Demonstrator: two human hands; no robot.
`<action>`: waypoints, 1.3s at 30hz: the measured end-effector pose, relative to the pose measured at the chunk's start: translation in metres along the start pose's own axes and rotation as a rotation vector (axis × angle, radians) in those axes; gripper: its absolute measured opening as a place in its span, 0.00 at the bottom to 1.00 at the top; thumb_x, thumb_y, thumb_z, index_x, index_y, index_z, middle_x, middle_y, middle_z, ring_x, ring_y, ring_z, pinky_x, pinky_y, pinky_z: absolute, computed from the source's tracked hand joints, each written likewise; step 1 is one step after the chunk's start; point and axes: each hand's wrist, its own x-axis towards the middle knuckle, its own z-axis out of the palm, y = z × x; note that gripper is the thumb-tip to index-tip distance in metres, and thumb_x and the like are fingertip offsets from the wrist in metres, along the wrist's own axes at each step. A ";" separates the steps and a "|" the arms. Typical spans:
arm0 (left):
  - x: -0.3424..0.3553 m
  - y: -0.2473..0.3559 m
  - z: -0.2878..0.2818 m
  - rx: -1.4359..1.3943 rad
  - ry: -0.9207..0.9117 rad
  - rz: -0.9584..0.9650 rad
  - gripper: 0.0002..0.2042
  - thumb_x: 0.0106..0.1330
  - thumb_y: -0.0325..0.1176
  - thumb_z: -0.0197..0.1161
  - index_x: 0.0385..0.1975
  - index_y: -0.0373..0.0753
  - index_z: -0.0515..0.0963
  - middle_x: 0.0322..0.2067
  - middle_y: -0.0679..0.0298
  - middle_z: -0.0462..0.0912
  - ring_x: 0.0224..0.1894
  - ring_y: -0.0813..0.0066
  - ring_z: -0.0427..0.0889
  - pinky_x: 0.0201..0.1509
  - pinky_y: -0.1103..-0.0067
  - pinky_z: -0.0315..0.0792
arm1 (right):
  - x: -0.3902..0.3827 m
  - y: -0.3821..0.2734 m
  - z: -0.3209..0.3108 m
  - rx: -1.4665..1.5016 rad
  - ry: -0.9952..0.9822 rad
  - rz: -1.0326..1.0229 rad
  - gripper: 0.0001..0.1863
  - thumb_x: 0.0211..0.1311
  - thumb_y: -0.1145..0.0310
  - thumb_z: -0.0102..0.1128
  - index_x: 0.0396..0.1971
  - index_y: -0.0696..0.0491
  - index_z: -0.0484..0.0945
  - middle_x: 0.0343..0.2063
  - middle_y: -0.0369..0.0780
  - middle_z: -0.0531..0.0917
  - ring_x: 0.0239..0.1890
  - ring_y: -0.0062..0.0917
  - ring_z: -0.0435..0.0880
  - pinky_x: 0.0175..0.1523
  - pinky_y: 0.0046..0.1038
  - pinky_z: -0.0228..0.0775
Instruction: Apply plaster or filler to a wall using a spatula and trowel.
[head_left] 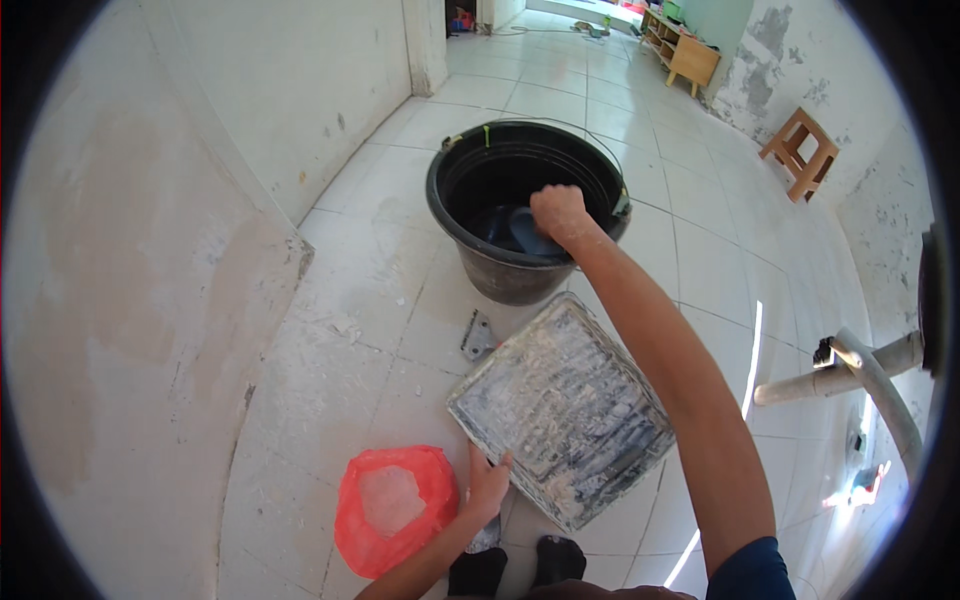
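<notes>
Hanging over the near side of the black bucket (512,278), the right hand (562,214) is seen with its fingers curled into a tight fist, and a blue-grey cup-like vessel (526,232) appears to be gripped there, just inside the mouth. The vessel is blurred, so its exact shape cannot be told. The bucket is stood upright, its wide mouth left uncovered, presumably so that its inside can be reached from above.

Down below, a plaster-crusted rectangular tray (565,410) is laid aslant on the tiled floor (330,420), between the bucket and the feet, probably to be kept within easy reach. At its near left edge the left hand (489,480) is placed, fingers bent, thumb against the rim; the tray may be steadied that way. A small dark piece is glimpsed between thumb and fingers, but whether it is held cannot be told. Under that hand a metal blade (486,537) is partly shown.

To the left, just beside the hand, a red plastic bag (352,515) is set with its mouth spread wide, the pale powder (390,498) inside thereby exposed. By the tray's upper left edge, a grey metal plate (479,335) with holes is laid on the tiles.
</notes>
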 end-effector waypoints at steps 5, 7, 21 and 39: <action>-0.002 0.001 -0.001 0.003 -0.032 0.109 0.38 0.63 0.16 0.60 0.73 0.35 0.50 0.65 0.53 0.66 0.68 0.62 0.65 0.73 0.71 0.56 | 0.025 0.008 0.005 0.585 -0.545 0.119 0.19 0.68 0.53 0.62 0.41 0.54 0.87 0.36 0.38 0.91 0.32 0.30 0.91 0.50 0.35 0.81; 0.001 -0.004 -0.002 0.041 0.006 0.150 0.36 0.65 0.17 0.60 0.72 0.37 0.53 0.63 0.56 0.69 0.63 0.67 0.69 0.66 0.74 0.63 | 0.026 0.010 -0.010 0.652 -0.540 0.141 0.19 0.69 0.53 0.61 0.42 0.55 0.87 0.35 0.37 0.91 0.32 0.29 0.91 0.46 0.34 0.80; 0.009 -0.022 -0.010 0.093 0.016 0.117 0.34 0.68 0.19 0.60 0.72 0.44 0.53 0.58 0.59 0.73 0.52 0.69 0.79 0.44 0.75 0.80 | -0.055 0.099 -0.082 1.159 -0.197 0.294 0.19 0.69 0.54 0.62 0.26 0.55 0.80 0.18 0.34 0.79 0.16 0.17 0.74 0.20 0.20 0.60; 0.002 0.013 -0.004 -0.084 -0.063 0.029 0.38 0.66 0.15 0.56 0.75 0.39 0.48 0.67 0.55 0.65 0.67 0.65 0.66 0.70 0.73 0.60 | -0.318 0.118 -0.071 1.314 -0.326 0.262 0.19 0.70 0.57 0.59 0.20 0.52 0.75 0.13 0.31 0.74 0.14 0.14 0.72 0.20 0.19 0.57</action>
